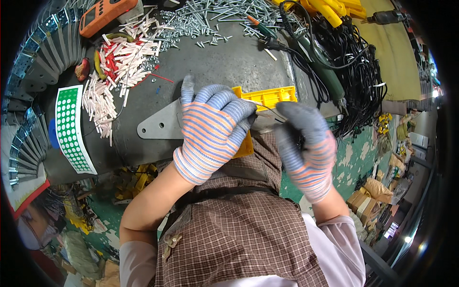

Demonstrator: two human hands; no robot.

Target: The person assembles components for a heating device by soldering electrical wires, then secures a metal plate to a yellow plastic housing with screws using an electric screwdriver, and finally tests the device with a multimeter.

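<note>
A striped orange-and-blue work glove with greyish fingertips covers my left hand point(205, 134). Its fingers curl over a yellow plastic handle-like part point(270, 97) with a ribbed inside, and the little finger sticks up. A thin wire shows by the fingertips. My right hand point(311, 150), in a matching glove, is smeared by motion just right of the yellow part. Dark cable shows near its thumb and fingers, but whether they grip it is unclear. Partly under my left hand lies a flat grey metal plate point(158, 125) with holes.
Screws point(201, 28) and white sleeve pieces point(103, 103) lie in heaps. An orange meter point(103, 16), a green dot-sticker sheet point(71, 129) and stacked metal brackets point(45, 52) are at left. A green power tool point(322, 71) and bundled black cables point(358, 81) are at right.
</note>
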